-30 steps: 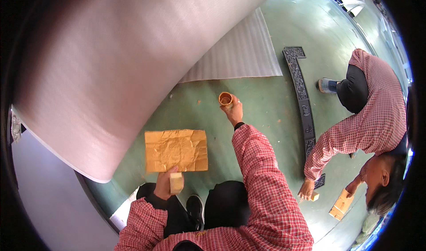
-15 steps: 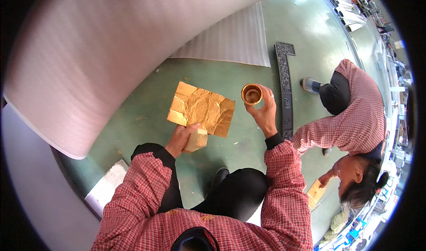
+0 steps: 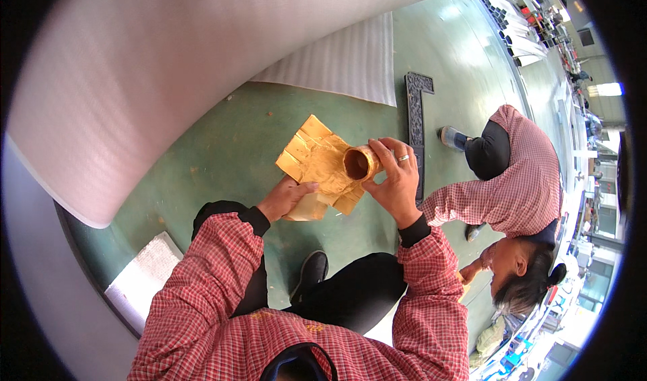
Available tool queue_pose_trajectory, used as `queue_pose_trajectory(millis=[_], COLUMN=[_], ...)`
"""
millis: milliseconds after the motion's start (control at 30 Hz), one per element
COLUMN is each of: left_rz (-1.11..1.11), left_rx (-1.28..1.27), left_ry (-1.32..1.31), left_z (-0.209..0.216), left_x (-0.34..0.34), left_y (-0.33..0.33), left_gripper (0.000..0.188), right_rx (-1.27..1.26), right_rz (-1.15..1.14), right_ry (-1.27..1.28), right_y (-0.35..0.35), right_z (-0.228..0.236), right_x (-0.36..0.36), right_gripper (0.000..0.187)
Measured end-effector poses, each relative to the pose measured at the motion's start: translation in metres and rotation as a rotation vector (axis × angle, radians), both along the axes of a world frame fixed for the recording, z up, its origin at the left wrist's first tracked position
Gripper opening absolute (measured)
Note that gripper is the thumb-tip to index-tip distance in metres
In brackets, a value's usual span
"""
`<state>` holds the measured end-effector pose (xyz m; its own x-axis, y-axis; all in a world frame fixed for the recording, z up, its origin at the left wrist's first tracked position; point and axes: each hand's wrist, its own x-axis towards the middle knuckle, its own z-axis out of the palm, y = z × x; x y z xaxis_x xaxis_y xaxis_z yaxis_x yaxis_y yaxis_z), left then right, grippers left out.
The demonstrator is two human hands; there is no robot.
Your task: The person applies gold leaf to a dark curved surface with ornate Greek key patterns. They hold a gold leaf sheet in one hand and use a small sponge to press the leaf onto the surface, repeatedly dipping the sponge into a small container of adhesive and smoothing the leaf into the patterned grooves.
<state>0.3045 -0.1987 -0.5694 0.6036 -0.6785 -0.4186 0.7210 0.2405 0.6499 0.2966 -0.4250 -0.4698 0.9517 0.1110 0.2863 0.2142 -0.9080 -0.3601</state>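
My left hand is closed on the lower edge of a creased gold cardboard sheet, its thumb on top. A paler folded flap or block shows below that thumb; I cannot tell whether it is part of the sheet. In my right hand is a small gold cup, gripped round its side by thumb and fingers. The cup is tilted with its mouth toward the sheet, over its right part. Whether the two touch is unclear. Its inside looks brown, with gold smears on the rim.
A large roll of pale foam sheeting arches over the upper left. Past my right hand, a dark carved L-shaped piece lies on the green floor. A co-worker bends low at right. A white slab lies lower left.
My right hand has brought the cup left and tipped it toward the cardboard. The sheet has turned and tilted in my left hand. The whole view has shifted slightly.
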Motion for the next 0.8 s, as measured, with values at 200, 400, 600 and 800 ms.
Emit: queue_pose_trajectory(millis=[200, 400, 600, 800], left_rz=[0.021, 0.04, 0.043, 0.045], left_rx=[0.014, 0.008, 0.039, 0.003], left_ry=[-0.045, -0.07, -0.083, -0.062], left_z=[0.002, 0.0, -0.001, -0.007], left_x=[0.001, 0.0, -0.003, -0.002], left_y=[0.003, 0.004, 0.004, 0.006], left_gripper=[0.05, 0.05, 0.051, 0.051], right_rx=[-0.09, -0.126, -0.184, -0.238], right_rz=[0.049, 0.083, 0.108, 0.119], right_ry=[-0.009, -0.044, -0.085, -0.069], right_y=[0.012, 0.017, 0.023, 0.027], right_z=[0.003, 0.007, 0.007, 0.011], right_x=[0.005, 0.009, 0.006, 0.007], right_gripper=[0.062, 0.061, 0.061, 0.063])
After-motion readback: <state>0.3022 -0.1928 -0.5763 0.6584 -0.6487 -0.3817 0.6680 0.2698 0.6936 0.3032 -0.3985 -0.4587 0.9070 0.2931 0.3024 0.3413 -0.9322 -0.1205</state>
